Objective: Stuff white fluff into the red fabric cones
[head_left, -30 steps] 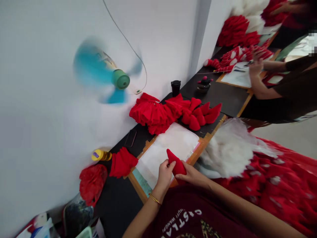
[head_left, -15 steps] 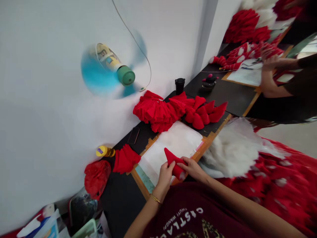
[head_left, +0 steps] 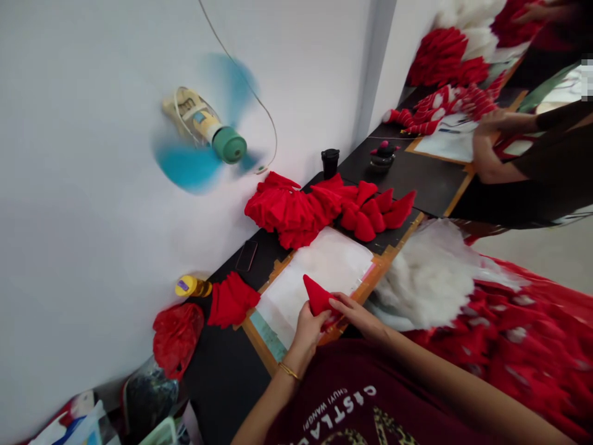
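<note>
A red cone-shaped cloth piece (head_left: pixel 315 295) is between my two hands, its pointed tip toward the wall. My left hand (head_left: pixel 307 329), with a gold bracelet at the wrist, grips its lower part with the thumb laid across. From the other side my right hand (head_left: pixel 356 316) closes on it, fingers over its side. The hands cover most of the wide end. Under the piece lies a white sheet (head_left: pixel 336 247) taped to the black table (head_left: pixel 227 364). Plump red cones (head_left: pixel 370 216) and a heap of flat red cloth pieces (head_left: pixel 291 213) lie beyond the sheet.
A fan (head_left: pixel 229 145) spins on the wall. Left of the sheet are a red cloth stack (head_left: pixel 233 300), a phone (head_left: pixel 247 256) and a yellow jar (head_left: pixel 192 286). White stuffing (head_left: pixel 430 278) and red pieces (head_left: pixel 523 346) fill bags at right. A co-worker's arms (head_left: pixel 495 142) are farther along.
My right hand has moved further over the red piece. Its wide end, with white showing inside, was in sight before and is now mostly covered. The view has shifted slightly.
</note>
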Demonstrator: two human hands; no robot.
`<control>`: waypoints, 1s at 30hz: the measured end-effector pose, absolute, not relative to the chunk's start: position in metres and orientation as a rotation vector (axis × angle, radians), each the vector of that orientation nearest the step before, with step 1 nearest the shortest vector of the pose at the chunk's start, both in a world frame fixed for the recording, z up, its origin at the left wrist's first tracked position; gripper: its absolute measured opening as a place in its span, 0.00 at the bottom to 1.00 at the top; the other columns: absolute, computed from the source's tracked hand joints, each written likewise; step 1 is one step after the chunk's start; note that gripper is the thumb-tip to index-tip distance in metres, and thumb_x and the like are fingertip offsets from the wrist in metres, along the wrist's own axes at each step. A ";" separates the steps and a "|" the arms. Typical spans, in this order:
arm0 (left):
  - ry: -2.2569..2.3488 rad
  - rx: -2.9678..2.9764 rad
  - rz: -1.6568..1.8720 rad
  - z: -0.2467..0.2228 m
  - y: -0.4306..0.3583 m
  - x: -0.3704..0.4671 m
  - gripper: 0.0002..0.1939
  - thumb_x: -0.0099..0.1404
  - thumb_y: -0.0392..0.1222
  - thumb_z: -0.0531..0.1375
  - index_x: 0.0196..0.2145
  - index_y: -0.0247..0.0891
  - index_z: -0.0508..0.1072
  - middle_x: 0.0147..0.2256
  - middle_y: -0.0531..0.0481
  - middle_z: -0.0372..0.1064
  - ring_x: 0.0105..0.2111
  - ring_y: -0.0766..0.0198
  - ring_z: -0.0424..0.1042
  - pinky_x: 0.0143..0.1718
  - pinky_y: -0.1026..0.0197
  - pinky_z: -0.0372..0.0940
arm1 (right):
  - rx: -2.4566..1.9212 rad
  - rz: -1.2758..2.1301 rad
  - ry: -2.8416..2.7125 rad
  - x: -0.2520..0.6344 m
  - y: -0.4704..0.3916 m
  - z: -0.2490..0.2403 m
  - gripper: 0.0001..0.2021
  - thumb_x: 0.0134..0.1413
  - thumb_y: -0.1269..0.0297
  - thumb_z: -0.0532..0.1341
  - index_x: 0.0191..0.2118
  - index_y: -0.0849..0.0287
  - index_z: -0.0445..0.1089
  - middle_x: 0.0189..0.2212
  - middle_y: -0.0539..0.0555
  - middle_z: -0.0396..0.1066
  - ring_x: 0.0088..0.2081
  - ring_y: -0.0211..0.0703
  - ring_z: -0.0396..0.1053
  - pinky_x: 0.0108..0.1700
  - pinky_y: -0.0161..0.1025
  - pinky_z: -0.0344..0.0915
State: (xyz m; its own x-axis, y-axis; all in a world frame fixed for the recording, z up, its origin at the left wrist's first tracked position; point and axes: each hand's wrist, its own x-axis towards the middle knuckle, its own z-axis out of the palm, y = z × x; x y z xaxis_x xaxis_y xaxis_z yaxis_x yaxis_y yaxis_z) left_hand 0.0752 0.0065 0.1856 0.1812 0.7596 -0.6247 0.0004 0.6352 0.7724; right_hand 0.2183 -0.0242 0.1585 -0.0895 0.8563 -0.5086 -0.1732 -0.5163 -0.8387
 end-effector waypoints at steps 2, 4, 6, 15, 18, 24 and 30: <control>1.305 0.738 0.625 0.184 0.007 0.077 0.25 0.47 0.45 0.70 0.41 0.32 0.71 0.29 0.47 0.74 0.25 0.64 0.71 0.23 0.65 0.61 | -1.378 1.723 -0.795 0.220 -0.028 0.161 0.31 0.51 0.39 0.60 0.55 0.53 0.62 0.45 0.56 0.73 0.42 0.48 0.72 0.36 0.41 0.70; 1.307 0.759 0.621 0.182 0.007 0.078 0.23 0.48 0.47 0.70 0.39 0.32 0.72 0.29 0.47 0.74 0.26 0.63 0.71 0.24 0.65 0.62 | -1.365 1.713 -0.857 0.221 -0.031 0.160 0.34 0.48 0.40 0.63 0.57 0.54 0.61 0.44 0.55 0.73 0.41 0.48 0.72 0.36 0.42 0.70; 1.294 0.806 0.608 0.181 0.006 0.079 0.22 0.48 0.48 0.69 0.38 0.32 0.73 0.30 0.46 0.75 0.28 0.62 0.72 0.26 0.64 0.63 | -1.371 1.703 -0.906 0.223 -0.032 0.156 0.33 0.47 0.39 0.63 0.55 0.55 0.64 0.42 0.55 0.73 0.38 0.47 0.71 0.36 0.41 0.69; 1.196 1.010 0.431 0.175 0.006 0.078 0.18 0.54 0.47 0.66 0.38 0.31 0.75 0.32 0.46 0.75 0.29 0.63 0.70 0.31 0.63 0.64 | -1.534 1.503 -0.881 0.227 -0.026 0.140 0.20 0.45 0.43 0.64 0.29 0.58 0.66 0.24 0.47 0.67 0.28 0.39 0.63 0.33 0.37 0.63; 1.268 1.120 0.448 0.170 0.010 0.075 0.15 0.57 0.49 0.63 0.34 0.31 0.76 0.30 0.45 0.75 0.28 0.62 0.69 0.31 0.62 0.63 | -1.495 1.517 -0.793 0.223 -0.024 0.139 0.19 0.44 0.46 0.65 0.28 0.57 0.65 0.23 0.46 0.65 0.26 0.38 0.62 0.31 0.36 0.61; 1.386 1.313 0.525 0.166 0.019 0.072 0.11 0.61 0.46 0.60 0.28 0.36 0.74 0.26 0.47 0.73 0.28 0.60 0.69 0.33 0.61 0.62 | -1.446 1.542 -0.730 0.212 -0.015 0.143 0.20 0.47 0.43 0.63 0.29 0.59 0.69 0.22 0.47 0.68 0.24 0.37 0.61 0.29 0.36 0.60; 1.405 1.233 0.532 0.166 0.018 0.073 0.11 0.62 0.48 0.59 0.31 0.37 0.74 0.27 0.47 0.73 0.29 0.59 0.69 0.34 0.59 0.64 | -1.383 1.629 -0.690 0.207 -0.011 0.144 0.23 0.45 0.41 0.64 0.34 0.60 0.72 0.24 0.49 0.71 0.24 0.38 0.65 0.29 0.36 0.62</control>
State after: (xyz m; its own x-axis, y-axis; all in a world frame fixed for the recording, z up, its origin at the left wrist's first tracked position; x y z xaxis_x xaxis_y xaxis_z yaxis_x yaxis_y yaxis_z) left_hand 0.0729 0.0179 0.1660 0.1846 0.8805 -0.4366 0.3707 0.3490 0.8606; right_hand 0.2072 -0.0114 0.1437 -0.0081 0.8738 -0.4862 -0.2589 -0.4714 -0.8430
